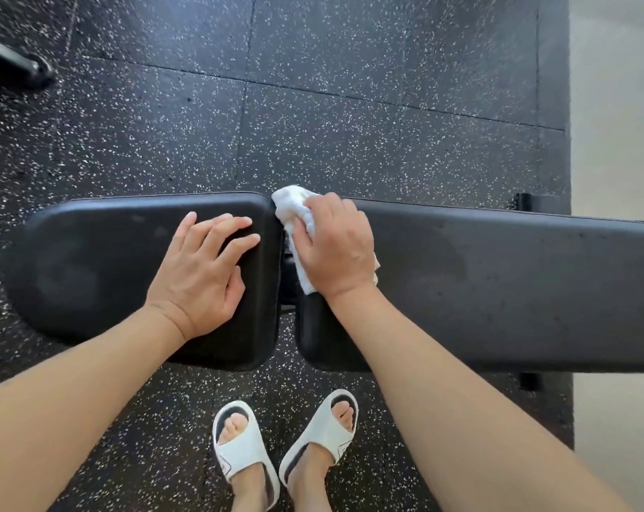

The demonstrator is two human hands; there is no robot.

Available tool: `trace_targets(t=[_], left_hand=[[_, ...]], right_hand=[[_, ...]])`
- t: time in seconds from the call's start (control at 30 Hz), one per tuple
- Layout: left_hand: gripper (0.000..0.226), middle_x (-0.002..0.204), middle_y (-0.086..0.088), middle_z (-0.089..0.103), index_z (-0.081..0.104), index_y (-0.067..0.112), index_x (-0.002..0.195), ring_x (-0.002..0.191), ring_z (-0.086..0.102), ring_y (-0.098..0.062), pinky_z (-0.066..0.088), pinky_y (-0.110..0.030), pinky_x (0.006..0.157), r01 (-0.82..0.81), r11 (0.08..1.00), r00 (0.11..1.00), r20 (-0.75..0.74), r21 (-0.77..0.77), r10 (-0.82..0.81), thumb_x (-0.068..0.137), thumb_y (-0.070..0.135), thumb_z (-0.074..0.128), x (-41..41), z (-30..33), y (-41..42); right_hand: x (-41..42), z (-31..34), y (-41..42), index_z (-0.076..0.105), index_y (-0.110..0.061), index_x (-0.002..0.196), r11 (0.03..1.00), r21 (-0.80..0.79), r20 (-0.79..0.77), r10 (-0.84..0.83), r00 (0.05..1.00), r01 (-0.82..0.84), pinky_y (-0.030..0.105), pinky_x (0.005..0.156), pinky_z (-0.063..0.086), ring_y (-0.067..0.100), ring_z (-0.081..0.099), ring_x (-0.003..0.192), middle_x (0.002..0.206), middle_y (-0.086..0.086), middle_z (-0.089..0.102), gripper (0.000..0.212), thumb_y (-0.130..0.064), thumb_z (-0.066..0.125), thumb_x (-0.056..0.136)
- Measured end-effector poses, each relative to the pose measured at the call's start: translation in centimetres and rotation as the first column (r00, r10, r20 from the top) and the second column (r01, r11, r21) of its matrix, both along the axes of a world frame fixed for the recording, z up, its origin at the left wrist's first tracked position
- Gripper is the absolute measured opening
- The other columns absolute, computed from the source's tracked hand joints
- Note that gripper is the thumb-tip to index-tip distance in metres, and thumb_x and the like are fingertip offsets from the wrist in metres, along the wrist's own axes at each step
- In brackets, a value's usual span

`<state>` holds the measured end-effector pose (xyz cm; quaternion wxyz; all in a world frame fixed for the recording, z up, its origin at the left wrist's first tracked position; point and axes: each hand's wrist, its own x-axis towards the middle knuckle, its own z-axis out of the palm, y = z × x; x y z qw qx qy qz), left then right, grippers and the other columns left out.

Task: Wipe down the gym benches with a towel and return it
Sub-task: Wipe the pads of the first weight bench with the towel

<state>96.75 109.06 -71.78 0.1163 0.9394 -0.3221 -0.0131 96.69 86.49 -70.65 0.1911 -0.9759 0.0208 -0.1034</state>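
At the bench [498, 286] gap, the right hand [335, 249] grips the towel [291, 205], which bunches beyond its fingertips. Left hand [202, 267] rests flat, fingers straight, on the seat pad [91, 267].

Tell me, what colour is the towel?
White; the towel shows best in the head view, under the right hand.

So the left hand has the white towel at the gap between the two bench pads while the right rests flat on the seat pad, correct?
Hands swapped. In the head view the right hand holds the white towel at the gap; the left hand rests flat on the seat pad.
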Motion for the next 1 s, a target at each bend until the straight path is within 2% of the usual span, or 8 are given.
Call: trace_targets(t=[0.2, 0.33, 0.47, 0.57, 0.7, 0.8, 0.93, 1.0], left_hand=[[0.051, 0.15, -0.01, 0.055, 0.062, 0.012, 0.139, 0.141, 0.048, -0.039, 0.024, -0.065, 0.123, -0.005, 1.0, 1.0, -0.013, 0.027, 0.005, 0.092, 0.023, 0.047, -0.3, 0.3, 0.0], [0.05, 0.151, -0.011, 0.056, 0.062, 0.012, 0.141, 0.141, 0.049, -0.038, 0.03, -0.065, 0.121, -0.044, 0.998, 0.999, 0.007, 0.044, 0.044, 0.095, 0.022, 0.045, -1.0, 0.5, -0.4], [0.052, 0.159, -0.003, 0.051, 0.06, 0.018, 0.145, 0.146, 0.045, -0.035, 0.029, -0.062, 0.122, -0.286, 0.957, 0.958, -0.046, -0.043, 0.284, 0.095, 0.013, 0.049, -3.5, 1.2, -2.4], [0.057, 0.164, 0.0, 0.045, 0.056, 0.022, 0.15, 0.152, 0.039, -0.031, 0.027, -0.06, 0.123, -0.441, 0.897, 0.896, -0.073, -0.027, 0.438, 0.095, 0.02, 0.038, -5.3, 1.0, -4.8], [0.062, 0.167, 0.001, 0.039, 0.049, 0.023, 0.152, 0.153, 0.035, -0.029, 0.025, -0.059, 0.125, -0.46, 0.887, 0.887, -0.028, 0.033, 0.461, 0.092, 0.024, 0.034, -5.6, 0.2, -4.9], [0.064, 0.168, 0.001, 0.037, 0.047, 0.022, 0.154, 0.155, 0.034, -0.029, 0.024, -0.059, 0.125, -0.46, 0.886, 0.886, -0.037, 0.053, 0.462, 0.091, 0.024, 0.032, -5.6, 0.4, -5.1], [0.065, 0.165, 0.0, 0.042, 0.052, 0.022, 0.152, 0.153, 0.037, -0.031, 0.027, -0.058, 0.123, -0.46, 0.885, 0.883, -0.067, 0.066, 0.464, 0.09, 0.022, 0.033, -5.6, 1.6, -5.3], [0.059, 0.16, -0.002, 0.049, 0.058, 0.022, 0.147, 0.143, 0.046, -0.033, 0.034, -0.056, 0.117, -0.431, 0.902, 0.9, -0.068, 0.029, 0.432, 0.09, 0.02, 0.042, -5.1, 2.2, -4.6]], right_hand=[[0.0, 0.3, -0.1, 0.066, -0.009, 0.092, 1.0, 0.006, -0.001, -0.017, 1.0, 0.017, 0.044, 0.066, 0.044, 0.031, 0.056, 0.075, 0.084, 0.007, 0.061, 0.027, -0.033, 0.053, 0.091], [-0.1, 0.4, 0.0, 0.066, -0.01, 0.094, 0.999, -0.03, -0.036, -0.037, 0.999, 0.036, 0.041, 0.067, 0.043, 0.03, 0.056, 0.077, 0.085, 0.006, 0.061, 0.023, -0.032, 0.06, 0.089], [-0.2, 0.4, -0.2, 0.067, -0.01, 0.094, 0.999, -0.018, -0.017, -0.035, 0.999, 0.035, 0.043, 0.067, 0.045, 0.032, 0.058, 0.078, 0.085, 0.007, 0.062, 0.019, -0.028, 0.068, 0.088], [-1.1, 0.0, 0.4, 0.067, -0.011, 0.097, 0.996, 0.054, 0.011, -0.078, 0.997, 0.077, 0.044, 0.069, 0.046, 0.03, 0.059, 0.08, 0.088, 0.006, 0.063, 0.021, -0.031, 0.062, 0.092], [-5.1, -0.6, 1.9, 0.069, -0.014, 0.1, 0.998, 0.049, 0.046, -0.041, 0.998, 0.039, 0.042, 0.066, 0.044, 0.027, 0.055, 0.075, 0.083, 0.002, 0.061, 0.014, -0.024, 0.069, 0.09], [-9.5, -0.5, 2.1, 0.068, -0.017, 0.099, 0.998, 0.061, 0.006, 0.022, 1.0, -0.022, 0.041, 0.065, 0.041, 0.025, 0.051, 0.075, 0.083, 0.0, 0.058, 0.012, -0.022, 0.07, 0.088], [-13.5, 0.5, 1.4, 0.068, -0.017, 0.098, 0.978, 0.073, -0.056, 0.198, 0.979, -0.194, 0.037, 0.064, 0.035, 0.023, 0.05, 0.072, 0.083, -0.003, 0.057, 0.01, -0.023, 0.071, 0.091], [-12.3, 1.1, -0.1, 0.069, -0.016, 0.098, 0.981, 0.109, -0.074, 0.17, 0.983, -0.162, 0.037, 0.066, 0.035, 0.023, 0.053, 0.073, 0.083, -0.003, 0.058, 0.011, -0.021, 0.075, 0.09]])
